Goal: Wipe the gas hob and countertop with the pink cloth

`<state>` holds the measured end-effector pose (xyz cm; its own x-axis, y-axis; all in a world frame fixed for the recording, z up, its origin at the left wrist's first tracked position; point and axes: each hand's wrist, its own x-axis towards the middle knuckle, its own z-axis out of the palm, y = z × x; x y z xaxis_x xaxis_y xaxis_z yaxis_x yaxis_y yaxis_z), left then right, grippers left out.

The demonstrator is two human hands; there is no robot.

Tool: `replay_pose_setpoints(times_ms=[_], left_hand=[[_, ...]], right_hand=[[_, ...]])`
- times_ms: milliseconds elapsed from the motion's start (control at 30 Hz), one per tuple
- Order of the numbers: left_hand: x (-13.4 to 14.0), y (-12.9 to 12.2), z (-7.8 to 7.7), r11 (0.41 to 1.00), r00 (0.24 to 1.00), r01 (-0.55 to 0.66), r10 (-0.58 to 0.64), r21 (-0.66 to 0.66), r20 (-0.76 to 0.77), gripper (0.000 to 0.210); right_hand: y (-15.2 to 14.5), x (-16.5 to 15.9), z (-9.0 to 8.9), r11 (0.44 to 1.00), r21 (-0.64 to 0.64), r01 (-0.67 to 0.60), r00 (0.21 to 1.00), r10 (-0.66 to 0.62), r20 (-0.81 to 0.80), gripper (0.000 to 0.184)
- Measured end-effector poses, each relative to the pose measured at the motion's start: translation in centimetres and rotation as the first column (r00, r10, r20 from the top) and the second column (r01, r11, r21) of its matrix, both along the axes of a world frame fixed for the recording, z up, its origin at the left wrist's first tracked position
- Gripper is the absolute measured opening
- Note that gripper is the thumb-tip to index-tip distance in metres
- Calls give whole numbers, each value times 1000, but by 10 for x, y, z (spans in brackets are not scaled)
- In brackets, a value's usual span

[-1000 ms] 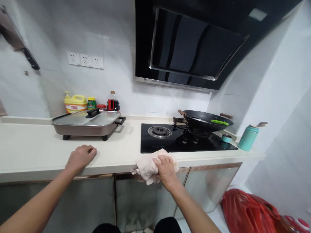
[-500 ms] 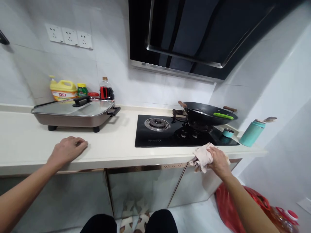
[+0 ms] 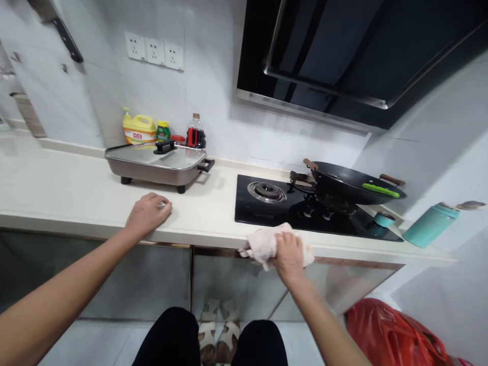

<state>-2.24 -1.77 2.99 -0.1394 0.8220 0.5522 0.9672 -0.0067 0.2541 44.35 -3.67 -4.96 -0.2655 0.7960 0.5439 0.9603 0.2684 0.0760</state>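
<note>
My right hand presses a crumpled pale pink cloth against the counter's front edge, just in front of the black gas cooktop. Part of the cloth hangs over the edge. My left hand rests on the pale countertop with its fingers curled in. A small gap shows between thumb and forefinger, and I see nothing held there. Behind that hand stands a brown electric pan with a glass lid. A black wok with a green-handled utensil across it sits on the cooktop's right burner.
At the right end are a tilted-looking turquoise flask and its turquoise cap. A yellow detergent jug and a dark sauce bottle line the wall. Above hangs a range hood. A red bag lies on the floor.
My right hand has slid left along the counter edge with the cloth, from below the wok towards the cooktop's middle. The left hand stays in place. The view has turned left.
</note>
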Motion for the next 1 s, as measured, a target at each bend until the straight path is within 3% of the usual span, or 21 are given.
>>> replay_pose_setpoints(times_ms=[67, 100, 200, 233, 300, 433, 533, 567, 600, 667, 733, 767, 833, 1000], left_hand=[[24, -15, -7, 990, 995, 95, -93, 104, -26, 36], [42, -26, -13, 964, 978, 207, -203, 165, -39, 37], [107, -59, -45, 779, 815, 580, -554, 239, -170, 52], [128, -68, -58, 711, 752, 659, -621, 244, -220, 63], [162, -76, -84, 646, 687, 726, -665, 238, -291, 82], [187, -64, -115, 684, 718, 682, -558, 259, -416, 97], [192, -52, -116, 791, 783, 582, -481, 191, -394, 95], [194, -52, -113, 828, 802, 546, -473, 128, -364, 94], [198, -52, -108, 857, 817, 513, -470, 51, -333, 95], [206, -56, -98, 885, 841, 456, -464, -97, -280, 98], [215, -61, -90, 892, 862, 405, -446, -202, -242, 106], [218, -64, -87, 892, 869, 386, -437, -235, -231, 110], [223, -66, -83, 890, 873, 370, -431, -267, -226, 117], [233, -66, -75, 880, 857, 372, -448, -295, -256, 131]], right_hand=[[2, -56, 2, 997, -17, -76, 997, 76, -4, 47], [3, -79, 3, 993, -16, -119, 993, 118, -14, 42], [6, -125, 6, 976, -5, -219, 975, 219, -18, 33], [6, -133, 7, 970, -3, -243, 970, 243, -12, 32], [4, -138, 12, 961, -1, -277, 961, 277, 1, 32], [-4, -119, 28, 902, -48, -429, 903, 428, -28, 45], [0, -84, 44, 745, -158, -648, 761, 626, -173, 71], [5, -69, 49, 706, -165, -688, 723, 649, -238, 71], [12, -52, 54, 704, -143, -695, 709, 638, -301, 64], [29, -16, 59, 816, -42, -576, 762, 518, -389, 44], [46, 18, 59, 953, 21, -304, 870, 286, -401, 38], [53, 33, 57, 986, 24, -164, 908, 160, -388, 40], [61, 52, 49, 1000, 14, -2, 929, 7, -370, 44], [64, 57, 31, 998, -25, 65, 948, -70, -309, 42]])
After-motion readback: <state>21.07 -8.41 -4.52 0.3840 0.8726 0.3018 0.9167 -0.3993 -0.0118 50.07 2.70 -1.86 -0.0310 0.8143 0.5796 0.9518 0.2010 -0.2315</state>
